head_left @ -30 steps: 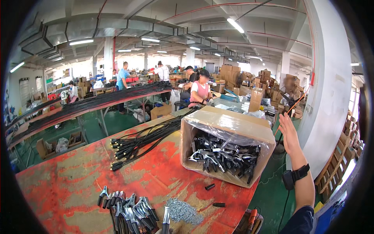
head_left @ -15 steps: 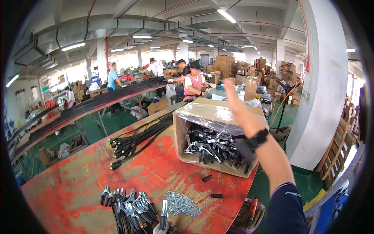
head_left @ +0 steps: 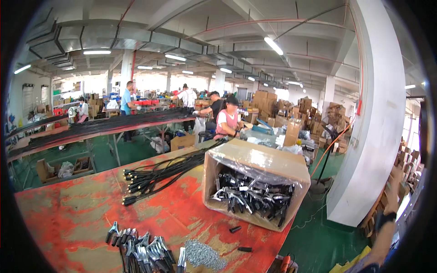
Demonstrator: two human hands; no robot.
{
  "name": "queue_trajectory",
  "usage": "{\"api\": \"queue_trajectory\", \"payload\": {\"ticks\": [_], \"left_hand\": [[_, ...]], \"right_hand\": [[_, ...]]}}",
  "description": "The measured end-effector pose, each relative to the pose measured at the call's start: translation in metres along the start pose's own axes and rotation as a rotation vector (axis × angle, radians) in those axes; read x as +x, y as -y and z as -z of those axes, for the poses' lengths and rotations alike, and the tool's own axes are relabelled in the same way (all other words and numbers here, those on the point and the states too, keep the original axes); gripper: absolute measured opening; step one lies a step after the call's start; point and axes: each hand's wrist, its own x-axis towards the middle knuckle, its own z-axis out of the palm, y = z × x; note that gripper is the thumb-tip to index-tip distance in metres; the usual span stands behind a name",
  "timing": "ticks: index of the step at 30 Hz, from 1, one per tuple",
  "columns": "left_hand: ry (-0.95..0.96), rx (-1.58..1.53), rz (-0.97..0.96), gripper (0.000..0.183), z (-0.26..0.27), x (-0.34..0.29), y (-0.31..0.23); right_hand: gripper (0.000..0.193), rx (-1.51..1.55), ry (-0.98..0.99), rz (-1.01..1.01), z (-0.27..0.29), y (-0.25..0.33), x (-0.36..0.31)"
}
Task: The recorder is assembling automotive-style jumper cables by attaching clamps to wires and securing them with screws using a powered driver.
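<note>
My right hand [head_left: 395,189] is raised at the far right edge, with a black band on its wrist. It is blurred against wooden pallets, so its fingers are unclear. My left hand is out of view. Near the lower edge one silver clamp with a black handle [head_left: 182,258] stands upright, its lower end cut off. Beside it lies a bunch of similar clamps [head_left: 144,250], seemingly on black cables. A heap of small silver metal pieces [head_left: 204,255] is to their right. An open cardboard box [head_left: 261,152], lined with clear plastic, lies on its side with many black-and-silver clamps [head_left: 248,193] inside.
Black cables with brass-coloured ends [head_left: 154,177] lie across the worn red table [head_left: 91,204]. Two short black sleeves [head_left: 235,229] sit before the box. A white pillar [head_left: 368,136] stands right. A co-worker in pink [head_left: 227,123] works beyond the box.
My right hand has swung from in front of the box to the far right edge. The view has shifted, and the gloved left hand at the lower edge has dropped out of sight.
</note>
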Motion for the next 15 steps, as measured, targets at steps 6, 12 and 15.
{"api": "queue_trajectory", "payload": {"ticks": [6, 12, 15], "left_hand": [[0.024, -0.033, -0.009, 0.018, -0.002, 0.000, 0.004], [-0.057, -0.060, 0.040, 0.017, -0.007, 0.003, 0.004], [-0.041, -0.041, 0.056, 0.016, -0.005, 0.001, 0.001]], "right_hand": [[0.069, 0.039, 0.064, 0.108, -0.160, 0.014, 0.000], [0.069, 0.063, 0.197, 0.117, -0.275, 0.003, -0.012], [0.070, 0.089, 0.257, 0.110, -0.307, -0.006, -0.023]]}}
